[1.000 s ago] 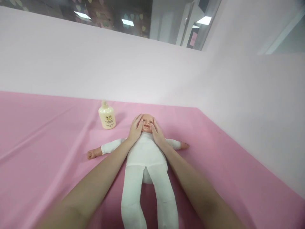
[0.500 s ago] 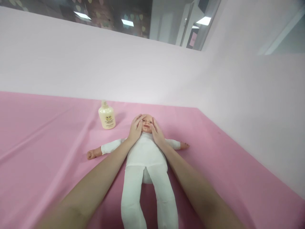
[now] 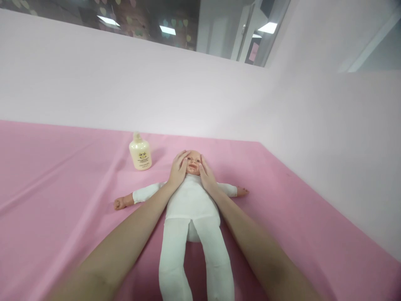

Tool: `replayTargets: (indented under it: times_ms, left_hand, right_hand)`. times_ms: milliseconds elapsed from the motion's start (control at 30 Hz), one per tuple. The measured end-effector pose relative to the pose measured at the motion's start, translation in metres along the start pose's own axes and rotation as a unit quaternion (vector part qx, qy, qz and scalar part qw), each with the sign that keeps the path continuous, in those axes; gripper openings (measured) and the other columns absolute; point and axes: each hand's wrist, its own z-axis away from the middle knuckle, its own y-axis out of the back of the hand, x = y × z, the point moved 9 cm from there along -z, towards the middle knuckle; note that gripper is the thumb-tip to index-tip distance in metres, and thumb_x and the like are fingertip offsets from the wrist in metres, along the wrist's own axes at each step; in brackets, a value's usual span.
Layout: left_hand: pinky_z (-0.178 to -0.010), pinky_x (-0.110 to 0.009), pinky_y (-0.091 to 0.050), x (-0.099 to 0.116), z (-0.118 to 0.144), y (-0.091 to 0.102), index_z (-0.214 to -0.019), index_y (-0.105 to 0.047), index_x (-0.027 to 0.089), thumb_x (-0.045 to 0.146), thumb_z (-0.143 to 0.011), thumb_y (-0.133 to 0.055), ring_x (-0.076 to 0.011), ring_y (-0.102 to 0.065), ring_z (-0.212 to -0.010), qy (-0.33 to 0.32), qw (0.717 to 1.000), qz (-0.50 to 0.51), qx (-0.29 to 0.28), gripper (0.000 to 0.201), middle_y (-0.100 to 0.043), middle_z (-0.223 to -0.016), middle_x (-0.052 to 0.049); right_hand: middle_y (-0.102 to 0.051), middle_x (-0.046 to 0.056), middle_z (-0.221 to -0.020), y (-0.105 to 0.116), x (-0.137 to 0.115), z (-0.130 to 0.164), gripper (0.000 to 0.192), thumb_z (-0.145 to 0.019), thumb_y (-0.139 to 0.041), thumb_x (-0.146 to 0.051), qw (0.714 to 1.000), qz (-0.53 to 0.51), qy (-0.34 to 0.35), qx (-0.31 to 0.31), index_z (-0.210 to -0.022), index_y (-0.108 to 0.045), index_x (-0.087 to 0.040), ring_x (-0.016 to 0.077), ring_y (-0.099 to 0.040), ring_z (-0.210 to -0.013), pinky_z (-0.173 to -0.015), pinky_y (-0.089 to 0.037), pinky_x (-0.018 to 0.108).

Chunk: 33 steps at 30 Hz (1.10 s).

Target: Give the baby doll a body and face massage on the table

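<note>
Head view: I see the doll (image 3: 191, 200) on its back on the pink sheet (image 3: 62, 188), arms spread.
Left hand (image 3: 177, 170): my fingers lie open, flat against one side of the doll's face.
Right hand (image 3: 206, 175): open too, cupping the other cheek.
Bottle (image 3: 140, 153): upright, near the head, untouched.

Single head view, forward and down, close over a doll (image 3: 191, 200)

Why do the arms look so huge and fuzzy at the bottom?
Head view: the forearms sit closest to the wide lens, so they stretch and blur; the white-suited baby doll and cream plastic lotion bottle stay sharper; ceiling lights glare in the window above.
</note>
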Motion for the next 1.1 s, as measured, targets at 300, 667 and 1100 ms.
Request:
replayTargets:
  times_ms: [300,667,1100]
  left_hand:
    - [-0.118,-0.044,-0.032,-0.0005,0.0003,-0.0005,-0.126,-0.058,0.025,0.039,-0.099,-0.034,-0.0194,-0.045,-0.134,-0.013,1.0,0.003,0.001,0.039,-0.054,-0.137,-0.006]
    - [-0.118,-0.043,-0.032,0.0023,0.0002,-0.0001,-0.123,-0.059,0.024,0.037,-0.099,-0.034,-0.0192,-0.045,-0.133,-0.017,1.0,0.011,0.002,0.038,-0.055,-0.135,-0.007]
    - [-0.118,-0.044,-0.031,0.0029,0.0004,0.0001,-0.123,-0.059,0.024,0.038,-0.098,-0.035,-0.0198,-0.044,-0.134,-0.007,1.0,0.01,0.005,0.038,-0.055,-0.136,-0.007]
  right_hand:
    - [-0.03,-0.001,-0.157,0.0004,0.0022,-0.0007,0.069,-0.093,-0.033,-0.063,1.0,0.003,0.0,0.002,-0.15,-0.027,-0.026,0.0167,-0.027,-0.146,-0.123,-0.018,0.037]
    - [-0.032,-0.001,-0.156,0.0004,0.0067,-0.0032,0.068,-0.093,-0.031,-0.063,1.0,0.008,0.012,0.01,-0.15,-0.027,-0.027,0.0179,-0.03,-0.145,-0.123,-0.018,0.039]
    - [-0.029,0.003,-0.158,0.0009,0.0058,-0.0036,0.067,-0.096,-0.026,-0.06,0.999,-0.014,0.033,0.012,-0.149,-0.03,-0.02,0.0165,-0.026,-0.146,-0.124,-0.015,0.037]
